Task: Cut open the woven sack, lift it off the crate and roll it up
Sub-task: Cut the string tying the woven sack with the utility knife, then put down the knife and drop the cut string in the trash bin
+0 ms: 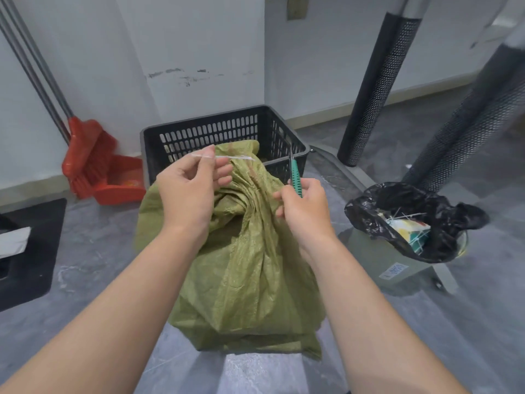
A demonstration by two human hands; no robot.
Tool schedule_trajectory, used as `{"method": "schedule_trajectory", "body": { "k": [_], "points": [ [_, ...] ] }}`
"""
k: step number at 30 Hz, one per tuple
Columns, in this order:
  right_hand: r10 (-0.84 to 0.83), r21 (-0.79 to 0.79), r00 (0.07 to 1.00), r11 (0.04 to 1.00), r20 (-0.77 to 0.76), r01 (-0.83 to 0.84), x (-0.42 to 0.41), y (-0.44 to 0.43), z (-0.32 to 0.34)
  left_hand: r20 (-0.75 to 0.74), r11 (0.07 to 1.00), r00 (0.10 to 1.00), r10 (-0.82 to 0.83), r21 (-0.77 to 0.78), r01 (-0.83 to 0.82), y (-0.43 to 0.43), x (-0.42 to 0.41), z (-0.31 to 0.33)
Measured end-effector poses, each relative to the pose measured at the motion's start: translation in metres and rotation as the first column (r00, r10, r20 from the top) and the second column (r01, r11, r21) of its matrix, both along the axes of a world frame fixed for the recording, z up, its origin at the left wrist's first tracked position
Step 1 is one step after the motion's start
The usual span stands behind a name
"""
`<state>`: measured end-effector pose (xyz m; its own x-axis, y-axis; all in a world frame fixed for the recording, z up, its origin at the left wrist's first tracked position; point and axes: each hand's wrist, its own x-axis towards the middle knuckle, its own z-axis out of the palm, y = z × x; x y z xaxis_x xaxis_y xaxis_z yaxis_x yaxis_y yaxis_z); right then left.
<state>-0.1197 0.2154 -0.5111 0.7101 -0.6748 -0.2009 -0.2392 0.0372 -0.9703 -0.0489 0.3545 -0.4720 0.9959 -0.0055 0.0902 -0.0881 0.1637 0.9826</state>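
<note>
A green woven sack (250, 274) stands on the floor in front of me, bulging over something boxy inside, its gathered neck bunched at the top. My left hand (189, 191) pinches a thin white tie strip (233, 157) stretched to the right above the sack's neck. My right hand (306, 206) grips green-handled scissors (295, 174), blades pointing up, just right of the neck. Behind the sack sits an open black slotted crate (199, 132).
A red broom and dustpan (99, 169) lean on the wall at left. A bin lined with a black bag (412, 220) stands at right on a grey base. Black perforated posts (377, 86) rise at the right. A black mat (34, 251) lies at left.
</note>
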Motion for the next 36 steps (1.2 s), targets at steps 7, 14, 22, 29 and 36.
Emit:
{"method": "schedule_trajectory", "body": {
  "k": [7,14,22,29,36],
  "points": [
    [-0.026,-0.092,0.999,0.996,-0.046,0.022,-0.048,-0.072,0.005,-0.179,0.987,0.971,-0.16,0.001,0.163,-0.075,-0.04,-0.012],
    [-0.022,-0.24,0.993,0.971,-0.118,-0.007,-0.123,-0.131,-0.026,-0.322,0.95,0.919,-0.226,0.135,0.281,-0.128,-0.087,-0.063],
    [-0.03,-0.096,0.988,0.995,-0.149,0.016,-0.191,-0.153,-0.1,-0.445,0.887,0.859,-0.253,0.247,0.39,-0.148,-0.155,-0.139],
    [-0.092,0.057,0.964,0.992,-0.25,0.109,-0.239,-0.162,-0.19,-0.478,0.733,0.835,-0.273,0.458,0.503,-0.151,-0.198,-0.203],
    [-0.196,0.108,0.914,0.963,-0.357,0.249,-0.264,-0.169,-0.264,-0.496,0.588,0.826,-0.267,0.595,0.548,-0.161,-0.225,-0.244]
  ]
}}
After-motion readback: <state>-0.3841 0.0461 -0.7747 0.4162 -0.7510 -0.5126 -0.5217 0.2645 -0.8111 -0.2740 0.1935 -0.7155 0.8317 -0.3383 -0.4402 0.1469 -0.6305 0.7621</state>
